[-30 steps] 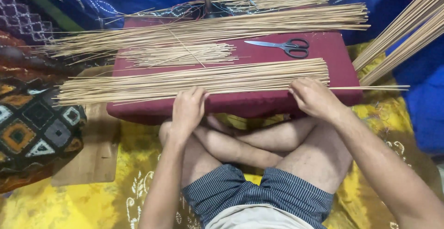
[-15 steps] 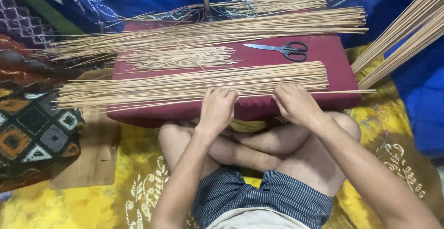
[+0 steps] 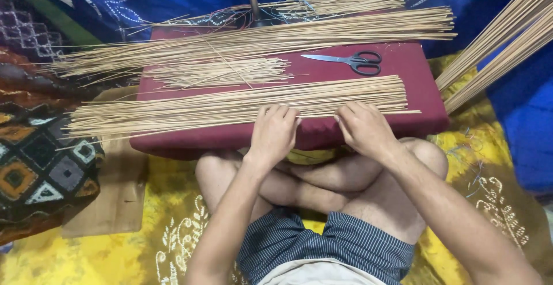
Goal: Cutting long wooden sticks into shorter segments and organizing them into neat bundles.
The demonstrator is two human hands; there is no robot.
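Both hands sit at the near edge of the maroon cushioned surface [image 3: 403, 72], resting on the nearest row of thin pale sticks [image 3: 230, 105]. The left hand [image 3: 274, 130] has its fingers curled down over the sticks, pressing rather than clasping; the right hand [image 3: 363, 128] does the same just beside it, fingers bent over the row's near edge, and whether any single stick is pinched I cannot tell. To do this evenly, I'd judge the palms should stay flat and the pressure light, so the sticks roll into line instead of crossing or snapping.

Further back lies a shorter loose bunch [image 3: 222, 72], then black-handled scissors [image 3: 351, 61], then a long thick bundle [image 3: 259, 40] reaching past the surface's left edge. More sticks [image 3: 501, 43] slant in from the right, cut off by the frame. The fingertips' undersides are hidden, and so is the floor beneath the crossed legs.
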